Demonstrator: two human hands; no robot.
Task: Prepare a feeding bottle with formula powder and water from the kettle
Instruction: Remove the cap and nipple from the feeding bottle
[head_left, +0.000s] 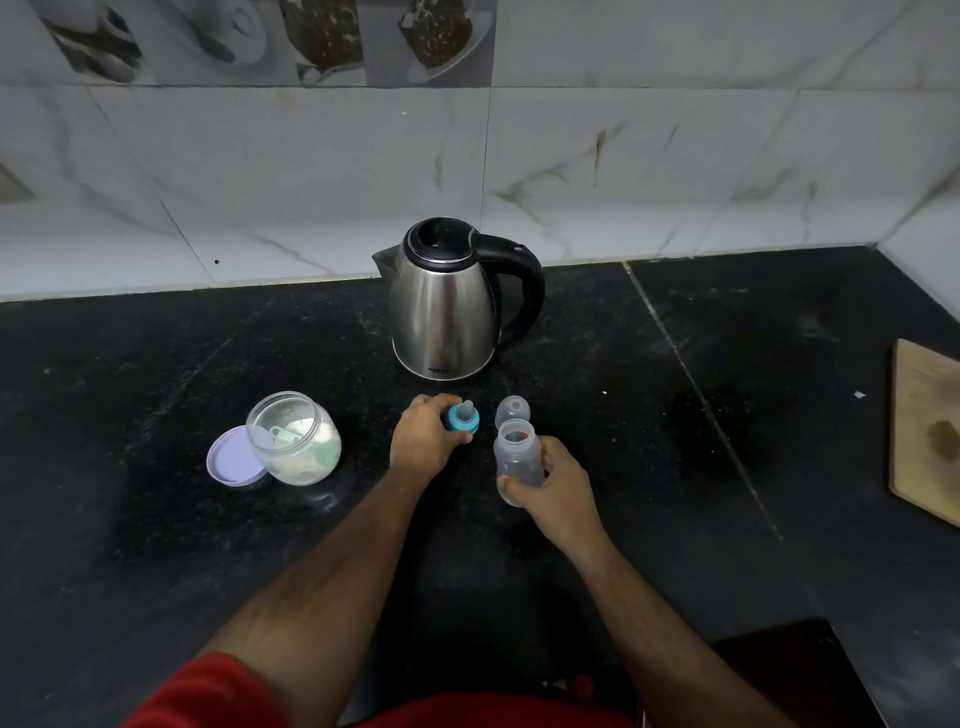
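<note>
A clear feeding bottle (516, 457) stands open-topped on the black counter, gripped low by my right hand (558, 486). My left hand (423, 439) holds the blue teat ring with its nipple (462, 417) just left of the bottle. The bottle's clear dome cap (512, 410) rests on the counter behind the bottle. A steel kettle (447, 306) with a black handle stands farther back, lid shut. At the left sits an open clear jar of formula powder (293, 439) with a green scoop inside, its lilac lid (231, 457) lying beside it.
A wooden cutting board (927, 436) lies at the right edge of the counter (156, 395). A marble-tiled wall (311, 182) runs along the back and turns at the right corner. The counter's front edge is near my red shirt.
</note>
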